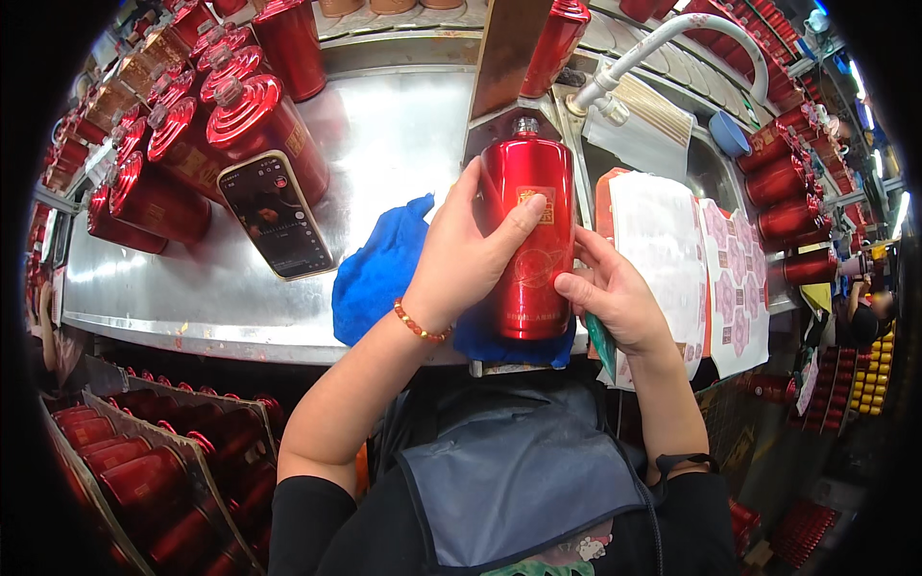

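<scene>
A glossy red bottle [526,245] with gold markings and a bare, uncapped neck stands in front of me at the bench edge. My left hand [471,252] is wrapped round its left side, the thumb laid across the front below the gold label. On the opposite side, my right hand [617,293] has its fingertips close against the bottle's lower right. A slim green tool [601,348] sticks out below that closed hand; its exact kind is hidden. Blue cloth [384,264] lies bunched beside the left wrist, and more of it shows under the bottle.
A phone [276,216] leans on several red bottles [264,120] on the metal bench [384,134]. Right of me are white sticker sheets [658,250], a curved tap [672,34] and a small blue bowl [728,134]. Crates of red bottles [144,470] sit below left.
</scene>
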Motion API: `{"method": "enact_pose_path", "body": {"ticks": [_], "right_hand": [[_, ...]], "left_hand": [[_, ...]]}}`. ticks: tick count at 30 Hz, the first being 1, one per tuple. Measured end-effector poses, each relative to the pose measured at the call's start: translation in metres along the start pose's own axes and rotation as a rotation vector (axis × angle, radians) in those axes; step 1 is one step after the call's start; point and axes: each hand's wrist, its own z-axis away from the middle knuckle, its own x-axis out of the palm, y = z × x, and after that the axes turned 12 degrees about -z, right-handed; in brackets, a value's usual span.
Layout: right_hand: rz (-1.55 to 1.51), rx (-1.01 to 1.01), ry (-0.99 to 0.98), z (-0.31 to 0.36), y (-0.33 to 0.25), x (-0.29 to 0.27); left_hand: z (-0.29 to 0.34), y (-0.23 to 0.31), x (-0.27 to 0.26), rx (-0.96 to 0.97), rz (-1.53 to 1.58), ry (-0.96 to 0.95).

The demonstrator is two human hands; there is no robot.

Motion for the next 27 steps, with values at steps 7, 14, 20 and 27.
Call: {"method": "enact_pose_path", "body": {"ticks": [7, 14, 20, 27], "right_hand": [[0.023, 0.005, -0.003, -0.001, 0.001, -0.003], [-0.017, 0.021, 0.014, -0.003, 0.002, -0.008], [-0.019, 0.023, 0.016, -0.003, 0.002, -0.006], [0.003, 0.035, 0.04, -0.003, -0.001, -0.004]], "left_hand": [[0.0, -0.006, 0.001, 0.024, -0.093, 0.05], [0.0, 0.007, -0.004, -0.005, -0.006, -0.024], [0.0, 0.004, -0.003, -0.011, -0.045, -0.024], [0.001, 0.007, -0.003, -0.039, -0.042, -0.025]]}}
